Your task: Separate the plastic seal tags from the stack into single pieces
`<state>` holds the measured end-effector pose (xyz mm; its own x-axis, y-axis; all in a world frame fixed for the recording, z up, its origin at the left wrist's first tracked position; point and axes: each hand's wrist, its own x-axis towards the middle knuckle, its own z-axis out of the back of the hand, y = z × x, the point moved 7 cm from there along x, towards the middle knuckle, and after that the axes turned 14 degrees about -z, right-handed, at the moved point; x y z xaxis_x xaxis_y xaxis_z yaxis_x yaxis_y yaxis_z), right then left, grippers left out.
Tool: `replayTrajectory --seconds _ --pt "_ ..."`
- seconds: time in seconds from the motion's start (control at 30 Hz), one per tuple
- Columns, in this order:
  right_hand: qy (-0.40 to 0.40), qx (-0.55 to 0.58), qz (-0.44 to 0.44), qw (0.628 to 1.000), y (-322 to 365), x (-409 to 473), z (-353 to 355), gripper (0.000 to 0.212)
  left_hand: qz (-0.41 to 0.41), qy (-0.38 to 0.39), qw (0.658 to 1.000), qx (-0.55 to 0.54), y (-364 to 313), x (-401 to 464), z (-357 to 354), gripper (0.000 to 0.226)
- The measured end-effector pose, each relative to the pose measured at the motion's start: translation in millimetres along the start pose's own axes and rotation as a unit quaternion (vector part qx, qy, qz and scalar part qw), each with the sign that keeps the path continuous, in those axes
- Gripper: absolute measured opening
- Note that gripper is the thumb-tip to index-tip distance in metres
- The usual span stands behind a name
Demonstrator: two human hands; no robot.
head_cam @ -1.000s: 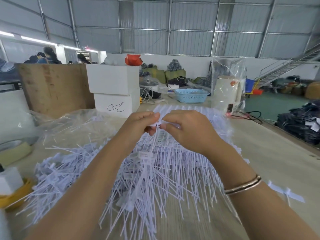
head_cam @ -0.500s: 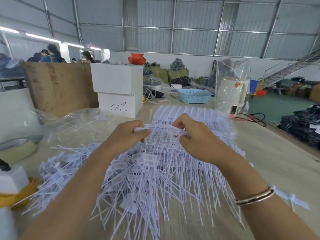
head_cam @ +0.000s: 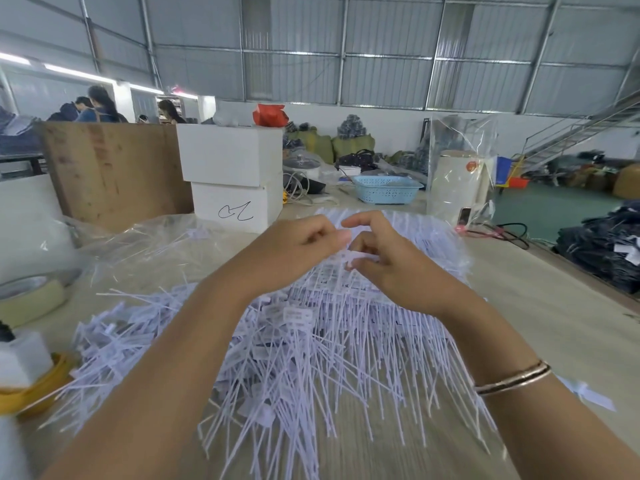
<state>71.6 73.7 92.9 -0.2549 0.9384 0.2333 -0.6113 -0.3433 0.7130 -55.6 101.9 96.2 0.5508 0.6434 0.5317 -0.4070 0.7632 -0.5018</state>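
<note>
The seal tags lie in a big white pile on the table, right in front of you and under both your arms. The stack of tags that are joined together sits at the far side of the pile, just behind your fingers. Your left hand is curled with its fingertips pressed together, and it looks like it pinches a tag, but the blur makes it hard to be sure. Your right hand is curled too, with a small white tag head between thumb and fingers. These tags look very light and thin. The long tails seem bendy and will likely tangle, so do not pull on them. Take hold of the flat little heads, one in each hand, close to where they join. A small twist or snap should part them. Pull softly, because thin plastic could tear.
</note>
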Motion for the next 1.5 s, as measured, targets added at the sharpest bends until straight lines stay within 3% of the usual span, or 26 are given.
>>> replayTrajectory --seconds 0.1,0.27,0.33,0.47,0.73,0.8,0.93,1.17,1.37,1.5 --pt "-0.018 0.002 0.008 1.000 0 0 4 0.031 -0.049 -0.024 0.998 -0.019 -12 5 -5 0.016" --pt "-0.048 -0.115 -0.029 0.992 -13 3 12 0.010 -0.069 -0.045 0.996 -0.038 -6 5 -7 0.007" --pt "-0.035 -0.141 -0.024 0.989 -15 3 10 0.016 -0.073 -0.039 0.995 -0.050 -5 5 -10 0.007" --pt "-0.024 -0.135 -0.012 0.990 -12 3 6 0.022 -0.073 -0.025 0.994 -0.074 -2 5 -18 0.010" --pt "-0.034 -0.154 -0.012 0.988 -9 2 13 0.022 -0.065 -0.087 0.989 -0.099 3 5 -16 0.012" --pt "-0.044 -0.126 -0.014 0.991 -8 2 15 0.016 -0.069 -0.088 0.991 -0.070 3 4 -17 0.022" --pt "-0.058 -0.189 -0.001 0.980 -8 4 8 0.022 -0.083 -0.083 0.992 -0.046 0 1 -18 0.035" --pt "-0.144 -0.278 0.064 0.947 4 -1 10 0.028 -0.024 -0.098 0.980 -0.172 13 2 -29 0.033" --pt "-0.250 -0.369 0.136 0.885 19 -10 6 0.027 -0.013 -0.150 0.954 -0.260 18 1 -28 0.048" --pt "-0.271 -0.302 0.143 0.903 20 -12 11 0.026 -0.021 -0.153 0.942 -0.297 15 4 -30 0.054"
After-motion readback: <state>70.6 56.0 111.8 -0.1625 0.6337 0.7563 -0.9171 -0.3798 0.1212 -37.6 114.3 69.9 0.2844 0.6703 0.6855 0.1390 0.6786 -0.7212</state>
